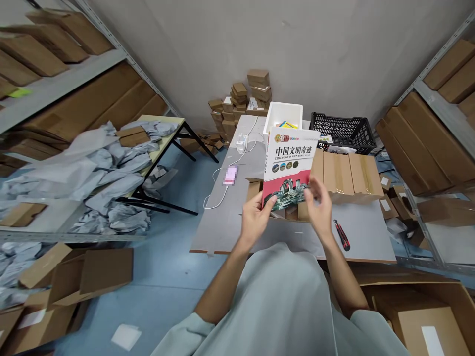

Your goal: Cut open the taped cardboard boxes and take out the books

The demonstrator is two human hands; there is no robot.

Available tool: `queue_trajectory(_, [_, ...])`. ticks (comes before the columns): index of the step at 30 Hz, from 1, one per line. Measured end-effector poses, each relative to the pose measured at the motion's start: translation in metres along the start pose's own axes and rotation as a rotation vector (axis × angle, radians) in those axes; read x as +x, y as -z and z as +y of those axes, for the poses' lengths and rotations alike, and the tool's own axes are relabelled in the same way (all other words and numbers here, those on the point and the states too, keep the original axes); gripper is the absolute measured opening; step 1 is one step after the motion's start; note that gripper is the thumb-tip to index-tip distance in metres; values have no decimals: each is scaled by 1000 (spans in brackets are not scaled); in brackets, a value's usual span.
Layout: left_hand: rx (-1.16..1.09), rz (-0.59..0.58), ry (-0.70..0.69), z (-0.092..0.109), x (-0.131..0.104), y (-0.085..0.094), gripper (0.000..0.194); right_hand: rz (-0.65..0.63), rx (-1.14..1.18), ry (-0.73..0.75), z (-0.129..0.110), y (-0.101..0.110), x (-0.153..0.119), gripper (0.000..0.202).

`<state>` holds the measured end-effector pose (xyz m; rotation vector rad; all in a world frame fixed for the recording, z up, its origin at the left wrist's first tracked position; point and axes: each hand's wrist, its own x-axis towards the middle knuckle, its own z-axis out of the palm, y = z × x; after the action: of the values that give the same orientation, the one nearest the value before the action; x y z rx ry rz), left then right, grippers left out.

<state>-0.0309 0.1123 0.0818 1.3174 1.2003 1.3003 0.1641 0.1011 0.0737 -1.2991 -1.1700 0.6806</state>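
Observation:
A book point(291, 163) with a white and red cover, Chinese title and a picture of ruins stands tilted up in front of me. My left hand point(256, 217) grips its lower left corner, thumb on the front cover. At the lower right edge, the curled fingers of my right hand point(318, 202) meet the book; they are slightly blurred. Behind and below the book is an open cardboard box point(254, 188), mostly hidden, on the grey table point(222, 222). A red and black utility knife point(342, 235) lies right of my right hand.
Closed cartons point(338, 173) stand right on the table, before a black crate point(343, 129). A white bin point(284, 108) holds colourful books. A phone point(230, 175) with a white cable lies left. Shelves flank both sides; grey parcels point(111, 173) cover the left table.

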Motion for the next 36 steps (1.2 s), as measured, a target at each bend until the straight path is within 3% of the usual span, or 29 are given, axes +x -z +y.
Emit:
queue_trajectory(3, [127, 37, -175, -1, -18, -26, 42, -209, 14, 55, -14, -19, -14, 76])
queue_trajectory(6, [216, -119, -429, -3, -32, -40, 50, -139, 41, -19, -22, -18, -13, 59])
queue_trajectory(8, [234, -185, -487, -4, -31, -36, 55, -69, 112, -121, -22, -5, -5, 55])
queue_trajectory(10, [222, -74, -410, -1, -22, -22, 57, -82, 220, -211, -20, 14, 3, 55])
queue_trajectory(12, [125, 39, -222, 3, -8, -3, 64, -152, 335, -293, -18, 31, 6, 56])
queue_trajectory(13, [40, 9, -106, 5, 0, 5, 68, -189, 381, -332, -16, 37, 6, 58])
queue_trajectory(16, [-238, -289, 189, 11, 16, 21, 77, -278, 427, -384, -9, 47, 4, 61])
queue_trajectory(17, [-293, -339, 234, 12, 19, 22, 77, -300, 413, -376, -5, 47, 4, 60])
queue_trajectory(19, [-331, -315, 246, 14, 23, 21, 73, -320, 350, -331, 4, 47, 7, 56])
queue_trajectory(24, [-111, -165, 34, 17, 30, 18, 51, -231, 190, -155, 21, 49, 27, 52])
queue_trajectory(28, [144, -101, -266, 22, 38, 27, 33, -367, 135, 61, 16, 57, 40, 41])
queue_trajectory(31, [234, -101, -446, 22, 42, 34, 26, -351, 82, 181, 5, 61, 41, 26])
queue_trajectory(33, [247, -102, -500, 21, 42, 37, 23, -325, 69, 220, 0, 64, 40, 20])
queue_trajectory(36, [208, -120, -447, 22, 41, 39, 24, -332, 74, 170, -2, 65, 36, 34])
